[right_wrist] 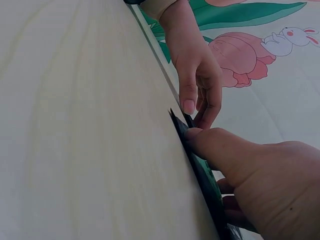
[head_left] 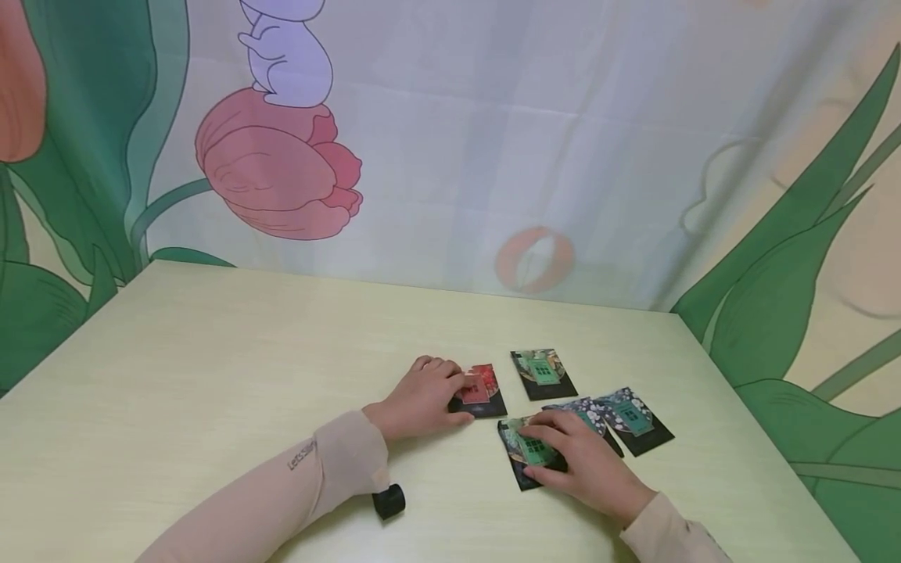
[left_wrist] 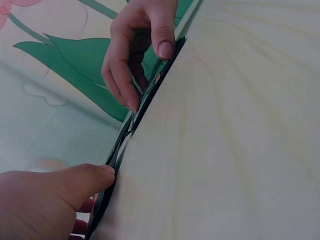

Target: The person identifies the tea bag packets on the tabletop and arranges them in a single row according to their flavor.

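In the head view my left hand (head_left: 425, 399) holds a flat sachet with a red floral top (head_left: 486, 387) at its left side, thumb by the near edge and fingers bent over it. To the right, my right hand (head_left: 587, 461) grips a green-labelled dark sachet (head_left: 517, 457), its thumb and bent fingers over the face and edges. A blue-flowered sachet (head_left: 594, 414) lies partly hidden behind the right hand. In the left wrist view my left thumb (left_wrist: 95, 177) presses a sachet's edge (left_wrist: 102, 205). My right thumb (right_wrist: 205, 142) touches a dark edge (right_wrist: 200, 175) in the right wrist view.
Another green-labelled sachet (head_left: 543, 374) lies farther back. A second blue-flowered sachet (head_left: 636, 421) is at the right, beside the partly covered one. All rest on a pale table (head_left: 246, 375). A printed curtain (head_left: 436, 156) hangs behind. A black strap piece (head_left: 389, 501) shows under the left sleeve.
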Tool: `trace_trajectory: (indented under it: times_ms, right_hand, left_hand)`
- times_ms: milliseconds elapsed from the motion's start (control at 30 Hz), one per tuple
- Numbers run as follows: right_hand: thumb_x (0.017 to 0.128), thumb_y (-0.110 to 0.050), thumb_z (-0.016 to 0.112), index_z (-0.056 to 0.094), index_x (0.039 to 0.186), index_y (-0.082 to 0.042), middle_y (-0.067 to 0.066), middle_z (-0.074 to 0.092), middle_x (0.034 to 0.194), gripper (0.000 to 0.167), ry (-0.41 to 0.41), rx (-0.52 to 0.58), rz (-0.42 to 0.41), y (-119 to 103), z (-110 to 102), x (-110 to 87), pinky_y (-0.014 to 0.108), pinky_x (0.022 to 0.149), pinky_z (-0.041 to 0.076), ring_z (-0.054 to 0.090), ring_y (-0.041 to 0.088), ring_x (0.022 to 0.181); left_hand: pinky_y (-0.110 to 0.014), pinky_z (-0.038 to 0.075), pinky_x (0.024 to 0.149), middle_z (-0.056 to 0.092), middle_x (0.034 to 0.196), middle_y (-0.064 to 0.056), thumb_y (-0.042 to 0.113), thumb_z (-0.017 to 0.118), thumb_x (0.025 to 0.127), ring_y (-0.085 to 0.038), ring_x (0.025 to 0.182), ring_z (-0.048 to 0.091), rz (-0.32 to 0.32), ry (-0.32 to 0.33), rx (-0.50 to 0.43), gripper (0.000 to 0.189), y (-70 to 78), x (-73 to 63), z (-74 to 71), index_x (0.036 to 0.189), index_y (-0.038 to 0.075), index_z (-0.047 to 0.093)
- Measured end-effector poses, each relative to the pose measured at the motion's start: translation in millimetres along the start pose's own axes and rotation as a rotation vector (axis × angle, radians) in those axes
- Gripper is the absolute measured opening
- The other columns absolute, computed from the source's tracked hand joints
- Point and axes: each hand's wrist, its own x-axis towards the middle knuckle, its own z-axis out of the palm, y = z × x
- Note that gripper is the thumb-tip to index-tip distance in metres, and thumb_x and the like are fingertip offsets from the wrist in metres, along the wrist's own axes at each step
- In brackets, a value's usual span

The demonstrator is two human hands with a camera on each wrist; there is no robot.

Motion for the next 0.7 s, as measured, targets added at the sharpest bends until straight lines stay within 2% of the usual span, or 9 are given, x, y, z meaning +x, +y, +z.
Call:
trace_trajectory:
  times_ms: [700]
  right_hand:
    - [0.085,-0.044,0.069,0.064,0.125,-0.025,-0.001,0.056,0.127,0.045,-0.023,0.01,0.011,-2,-3,0.3,0.043,0.097,0.049,0.052,0.02,0.119]
  left_hand:
    - [-0.043,0.033,0.109,0.059,0.122,-0.006,0.048,0.064,0.088,-0.025,0.117,0.052,0.031,0.018,-0.016,0.053,-3.0,-12.0,-4.5,0.128,0.012,0.06]
